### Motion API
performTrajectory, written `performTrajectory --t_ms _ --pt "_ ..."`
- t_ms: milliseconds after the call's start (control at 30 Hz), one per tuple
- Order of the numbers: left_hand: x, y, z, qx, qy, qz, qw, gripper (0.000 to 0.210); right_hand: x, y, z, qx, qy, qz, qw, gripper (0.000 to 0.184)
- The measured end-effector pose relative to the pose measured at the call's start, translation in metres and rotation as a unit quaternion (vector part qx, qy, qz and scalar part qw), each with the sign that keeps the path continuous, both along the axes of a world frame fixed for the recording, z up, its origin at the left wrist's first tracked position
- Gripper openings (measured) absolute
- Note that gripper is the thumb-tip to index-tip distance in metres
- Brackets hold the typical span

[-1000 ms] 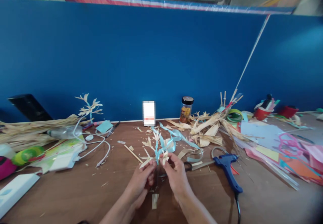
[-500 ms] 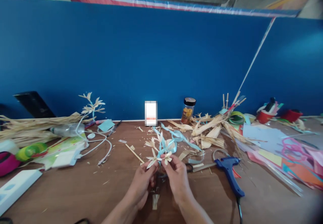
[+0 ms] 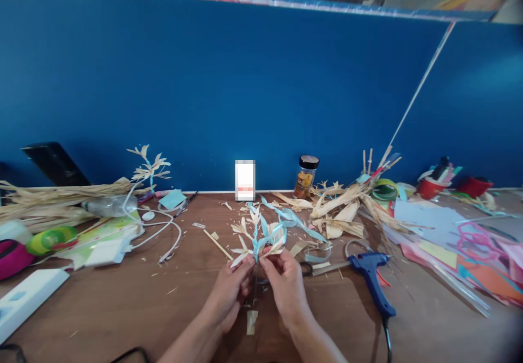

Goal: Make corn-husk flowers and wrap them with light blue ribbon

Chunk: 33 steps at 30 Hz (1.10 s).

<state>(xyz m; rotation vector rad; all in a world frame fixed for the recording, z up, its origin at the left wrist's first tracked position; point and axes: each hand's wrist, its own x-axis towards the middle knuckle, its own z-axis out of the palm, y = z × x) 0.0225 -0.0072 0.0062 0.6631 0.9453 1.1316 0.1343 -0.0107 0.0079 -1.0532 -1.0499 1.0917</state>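
Both my hands meet at the middle of the brown table, around a flower spray [image 3: 255, 237] made of pale dried-husk petals on a stem wrapped in light blue ribbon. My left hand [image 3: 232, 286] pinches it from the left, thumb on top near the base of the lower petals. From the right, my right hand [image 3: 285, 281] pinches it close to a pale petal flower. A light blue ribbon [image 3: 292, 221] curls away behind the spray towards the back right. My fingers hide the lower stem. Partly behind my right hand lie scissors [image 3: 327, 268].
A blue glue gun [image 3: 371, 278] with its cable lies at the right. Behind are a jar [image 3: 306, 177], dried husks [image 3: 339, 216] and a blurred white card [image 3: 245, 180]. At the left are a finished-looking spray [image 3: 150, 169], white cables [image 3: 175, 229] and a power strip [image 3: 30, 306].
The flower spray has turned slightly in my hands; its lower petals now point more outwards and the wrapped stem shows more between my thumbs. Both hands keep their pinch.
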Motion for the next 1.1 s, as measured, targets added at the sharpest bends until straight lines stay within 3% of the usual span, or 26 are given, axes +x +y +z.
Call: performTrajectory --t_ms 367,667,867,1100 --pt "0.002 0.004 -0.005 -0.015 0.033 0.020 0.999 0.027 0.000 -0.004 0.001 0.012 -0.088 -0.020 0.996 0.009" --pt "0.003 0.000 -0.008 0.046 0.081 0.028 0.995 0.027 0.001 -0.002 0.000 -0.010 -0.051 -0.008 0.999 0.013" --pt "0.003 0.000 -0.007 0.040 0.093 0.033 0.994 0.027 0.002 0.001 -0.010 -0.008 -0.060 -0.010 0.998 0.013" --pt "0.004 -0.001 -0.005 0.031 0.095 0.043 0.994 0.030 0.001 0.001 -0.009 -0.002 -0.071 -0.012 0.997 0.013"
